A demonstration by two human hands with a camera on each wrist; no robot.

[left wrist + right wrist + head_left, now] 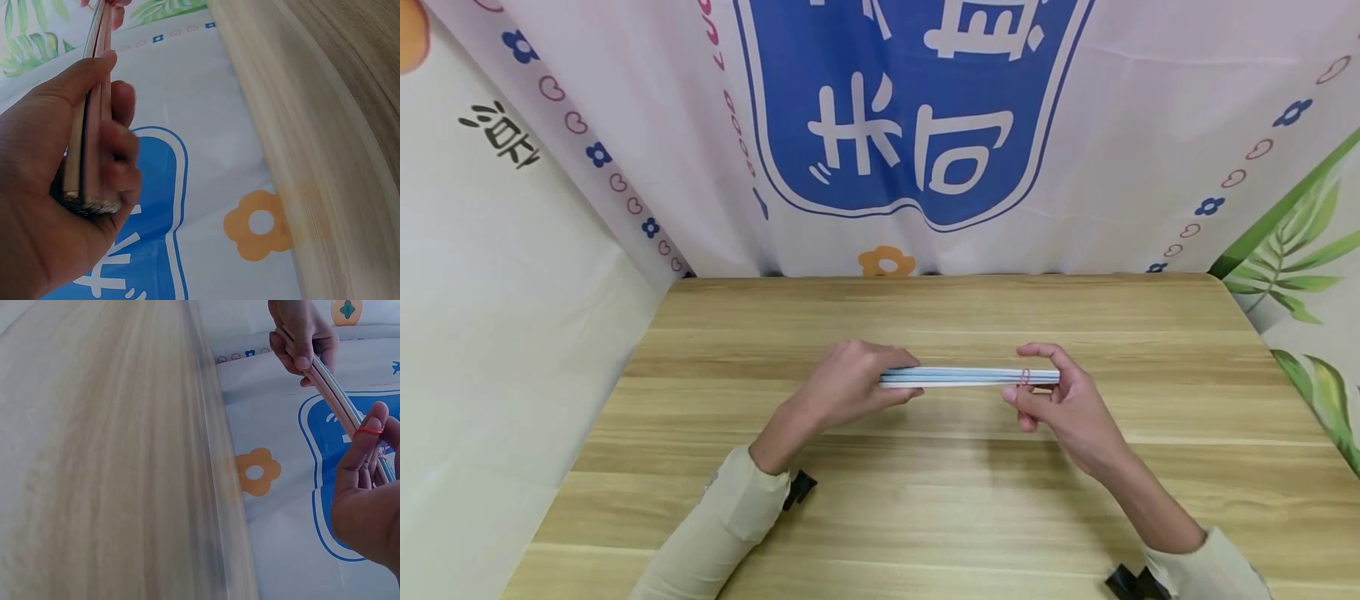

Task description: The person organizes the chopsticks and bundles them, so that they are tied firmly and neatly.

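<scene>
A bundle of long, slim pencil-like sticks (955, 377), white, light blue and pink, is held level over the wooden table. My left hand (857, 375) grips its left end, thumb on one side and fingers curled round the other, as the left wrist view also shows. At the other end, my right hand (1063, 404) works a thin red rubber band (1025, 377) that loops round the sticks. In the right wrist view the band (370, 430) stretches over a digit of that hand, beside the sticks.
Under both hands lies the wood-grain table (910, 508). Behind it hangs a pale printed curtain (1090, 167) with a blue emblem and an orange flower. Black straps (801, 490) show at the sleeves, and a leaf-patterned sheet (1292, 250) is at the right.
</scene>
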